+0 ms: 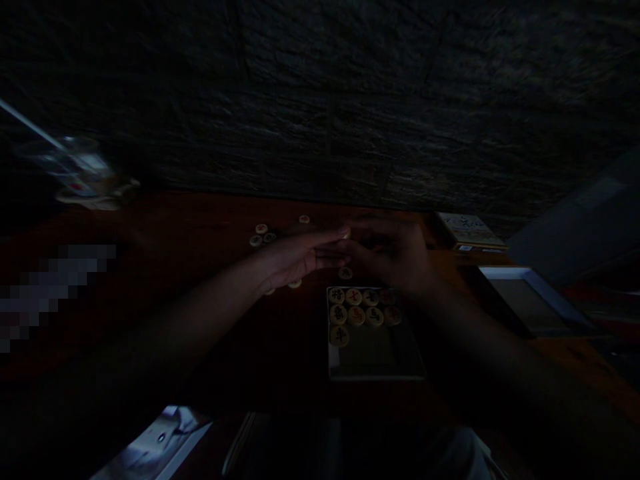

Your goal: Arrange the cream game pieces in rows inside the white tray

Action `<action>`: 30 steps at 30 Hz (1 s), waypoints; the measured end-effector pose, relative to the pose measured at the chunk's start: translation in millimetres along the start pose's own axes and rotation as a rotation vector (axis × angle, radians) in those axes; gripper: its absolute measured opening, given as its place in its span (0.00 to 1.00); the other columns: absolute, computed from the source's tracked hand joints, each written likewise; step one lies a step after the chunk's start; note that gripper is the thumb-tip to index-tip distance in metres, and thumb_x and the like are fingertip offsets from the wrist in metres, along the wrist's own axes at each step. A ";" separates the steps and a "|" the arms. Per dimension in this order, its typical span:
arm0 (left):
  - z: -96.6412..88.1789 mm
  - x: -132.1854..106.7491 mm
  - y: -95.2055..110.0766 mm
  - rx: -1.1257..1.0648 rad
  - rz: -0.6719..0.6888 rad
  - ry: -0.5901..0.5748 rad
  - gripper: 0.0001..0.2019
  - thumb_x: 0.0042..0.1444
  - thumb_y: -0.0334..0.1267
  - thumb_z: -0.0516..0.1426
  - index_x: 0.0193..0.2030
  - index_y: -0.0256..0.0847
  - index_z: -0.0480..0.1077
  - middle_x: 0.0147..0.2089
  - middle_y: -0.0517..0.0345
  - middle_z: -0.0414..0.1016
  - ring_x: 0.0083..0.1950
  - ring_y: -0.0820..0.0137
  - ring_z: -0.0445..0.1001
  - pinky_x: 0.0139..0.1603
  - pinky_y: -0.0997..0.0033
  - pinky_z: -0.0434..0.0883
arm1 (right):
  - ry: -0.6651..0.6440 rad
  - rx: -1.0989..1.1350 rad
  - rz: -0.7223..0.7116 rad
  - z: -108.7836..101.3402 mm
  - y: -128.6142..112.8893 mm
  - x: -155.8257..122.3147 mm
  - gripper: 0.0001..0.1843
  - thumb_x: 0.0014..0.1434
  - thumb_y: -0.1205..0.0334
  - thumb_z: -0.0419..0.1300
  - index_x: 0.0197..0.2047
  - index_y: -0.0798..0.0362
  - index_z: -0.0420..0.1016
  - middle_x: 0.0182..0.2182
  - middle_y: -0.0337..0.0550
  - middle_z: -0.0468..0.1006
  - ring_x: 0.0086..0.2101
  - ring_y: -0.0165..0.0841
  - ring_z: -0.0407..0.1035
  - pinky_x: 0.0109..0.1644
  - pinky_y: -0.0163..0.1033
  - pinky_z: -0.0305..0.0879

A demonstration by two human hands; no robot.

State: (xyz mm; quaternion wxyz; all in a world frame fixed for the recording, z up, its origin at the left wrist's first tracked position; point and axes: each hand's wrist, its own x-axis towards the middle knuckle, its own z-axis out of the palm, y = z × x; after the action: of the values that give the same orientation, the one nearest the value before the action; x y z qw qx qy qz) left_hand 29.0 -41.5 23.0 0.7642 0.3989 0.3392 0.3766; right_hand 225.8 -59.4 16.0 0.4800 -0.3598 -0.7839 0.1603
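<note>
A dark reddish-brown wooden desk (210,213) runs along a rough, dark stone wall (320,120). On it, a shallow rectangular white-rimmed tray (377,377) keeps round cream xiangqi pieces (356,315) together in rows, its raised rim holding them in place. Other loose round pieces (261,229) lie outside it, beyond the hands. The left hand (300,257) stretches flat, fingers straight and close together, and meets the curled right hand (393,257) above the desk. A pale sliver at the left fingertips (345,232) may be a piece, but the dimness hides whether either hand pinches anything.
</note>
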 end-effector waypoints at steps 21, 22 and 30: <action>-1.5 0.5 -1.5 0.018 0.045 -0.016 0.03 0.61 0.30 0.66 0.37 0.31 0.80 0.35 0.48 0.84 0.35 0.68 0.83 0.43 0.68 0.79 | 0.002 -0.043 -0.005 0.3 -1.0 -1.2 0.17 0.61 0.58 0.71 0.53 0.51 0.85 0.41 0.46 0.88 0.33 0.35 0.80 0.36 0.38 0.74; -1.6 0.5 -1.6 0.018 0.039 -0.022 0.04 0.62 0.31 0.65 0.38 0.32 0.80 0.35 0.48 0.84 0.35 0.68 0.83 0.43 0.68 0.79 | 0.003 -0.044 0.000 0.3 -1.4 -1.3 0.17 0.61 0.58 0.71 0.53 0.51 0.85 0.40 0.46 0.88 0.32 0.34 0.80 0.35 0.38 0.74; -3.5 2.0 -2.9 0.009 0.090 -0.039 0.04 0.57 0.28 0.68 0.38 0.31 0.80 0.36 0.50 0.83 0.37 0.70 0.82 0.45 0.68 0.79 | -0.011 -0.076 -0.010 -0.1 0.5 -1.8 0.18 0.61 0.57 0.71 0.54 0.49 0.85 0.41 0.46 0.88 0.32 0.35 0.80 0.34 0.38 0.74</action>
State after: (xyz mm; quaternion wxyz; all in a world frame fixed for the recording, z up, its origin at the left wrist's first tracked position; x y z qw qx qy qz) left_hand 28.0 -39.7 18.5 0.7512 0.4245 0.3077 0.4010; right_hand 226.5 -60.3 14.6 0.4624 -0.3731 -0.7938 0.1301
